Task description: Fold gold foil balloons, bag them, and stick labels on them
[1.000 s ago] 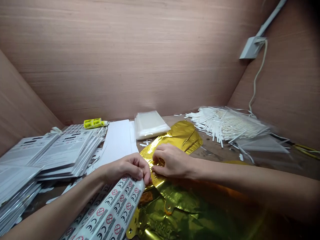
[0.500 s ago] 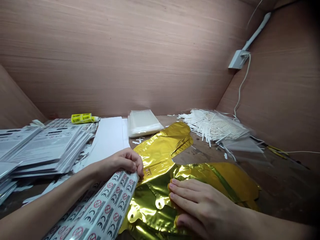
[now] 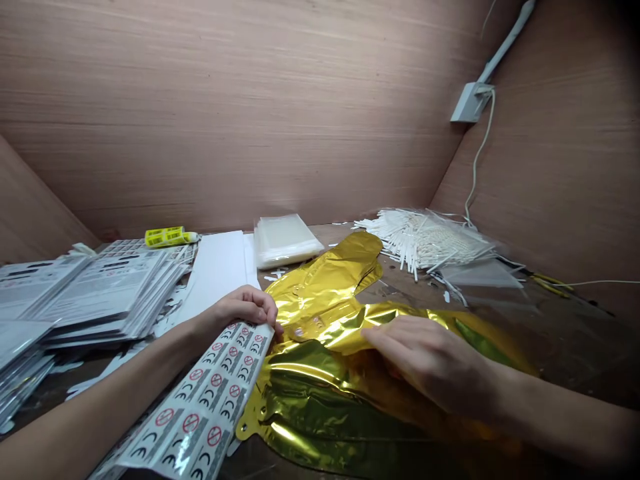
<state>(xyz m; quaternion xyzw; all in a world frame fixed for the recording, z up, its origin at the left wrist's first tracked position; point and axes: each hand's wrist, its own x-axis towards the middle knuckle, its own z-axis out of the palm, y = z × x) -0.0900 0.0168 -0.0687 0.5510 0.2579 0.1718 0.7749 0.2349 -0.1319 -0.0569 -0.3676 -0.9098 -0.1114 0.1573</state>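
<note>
My left hand is closed on the top end of a sheet of stickers printed with CE marks and red warning signs. The sheet slants down toward the near edge of the view. Flat gold foil balloons lie in a loose pile in front of me, several layers overlapping, with small holed tabs at their edge. My right hand has its fingers curled around the raised edge of an upper balloon; the fingertips are partly hidden. A small sticker shows on the gold foil beside my left fingers.
At the left stand stacks of printed cards in clear sleeves. Behind them rests a yellow label roll. White paper, clear plastic bags and a heap of white sticks line the back. A white socket box hangs on the wall.
My right hand has gone from lying flat on the foil to gripping a balloon, which has shifted and lifted at its edge. My left hand still holds the sticker sheet.
</note>
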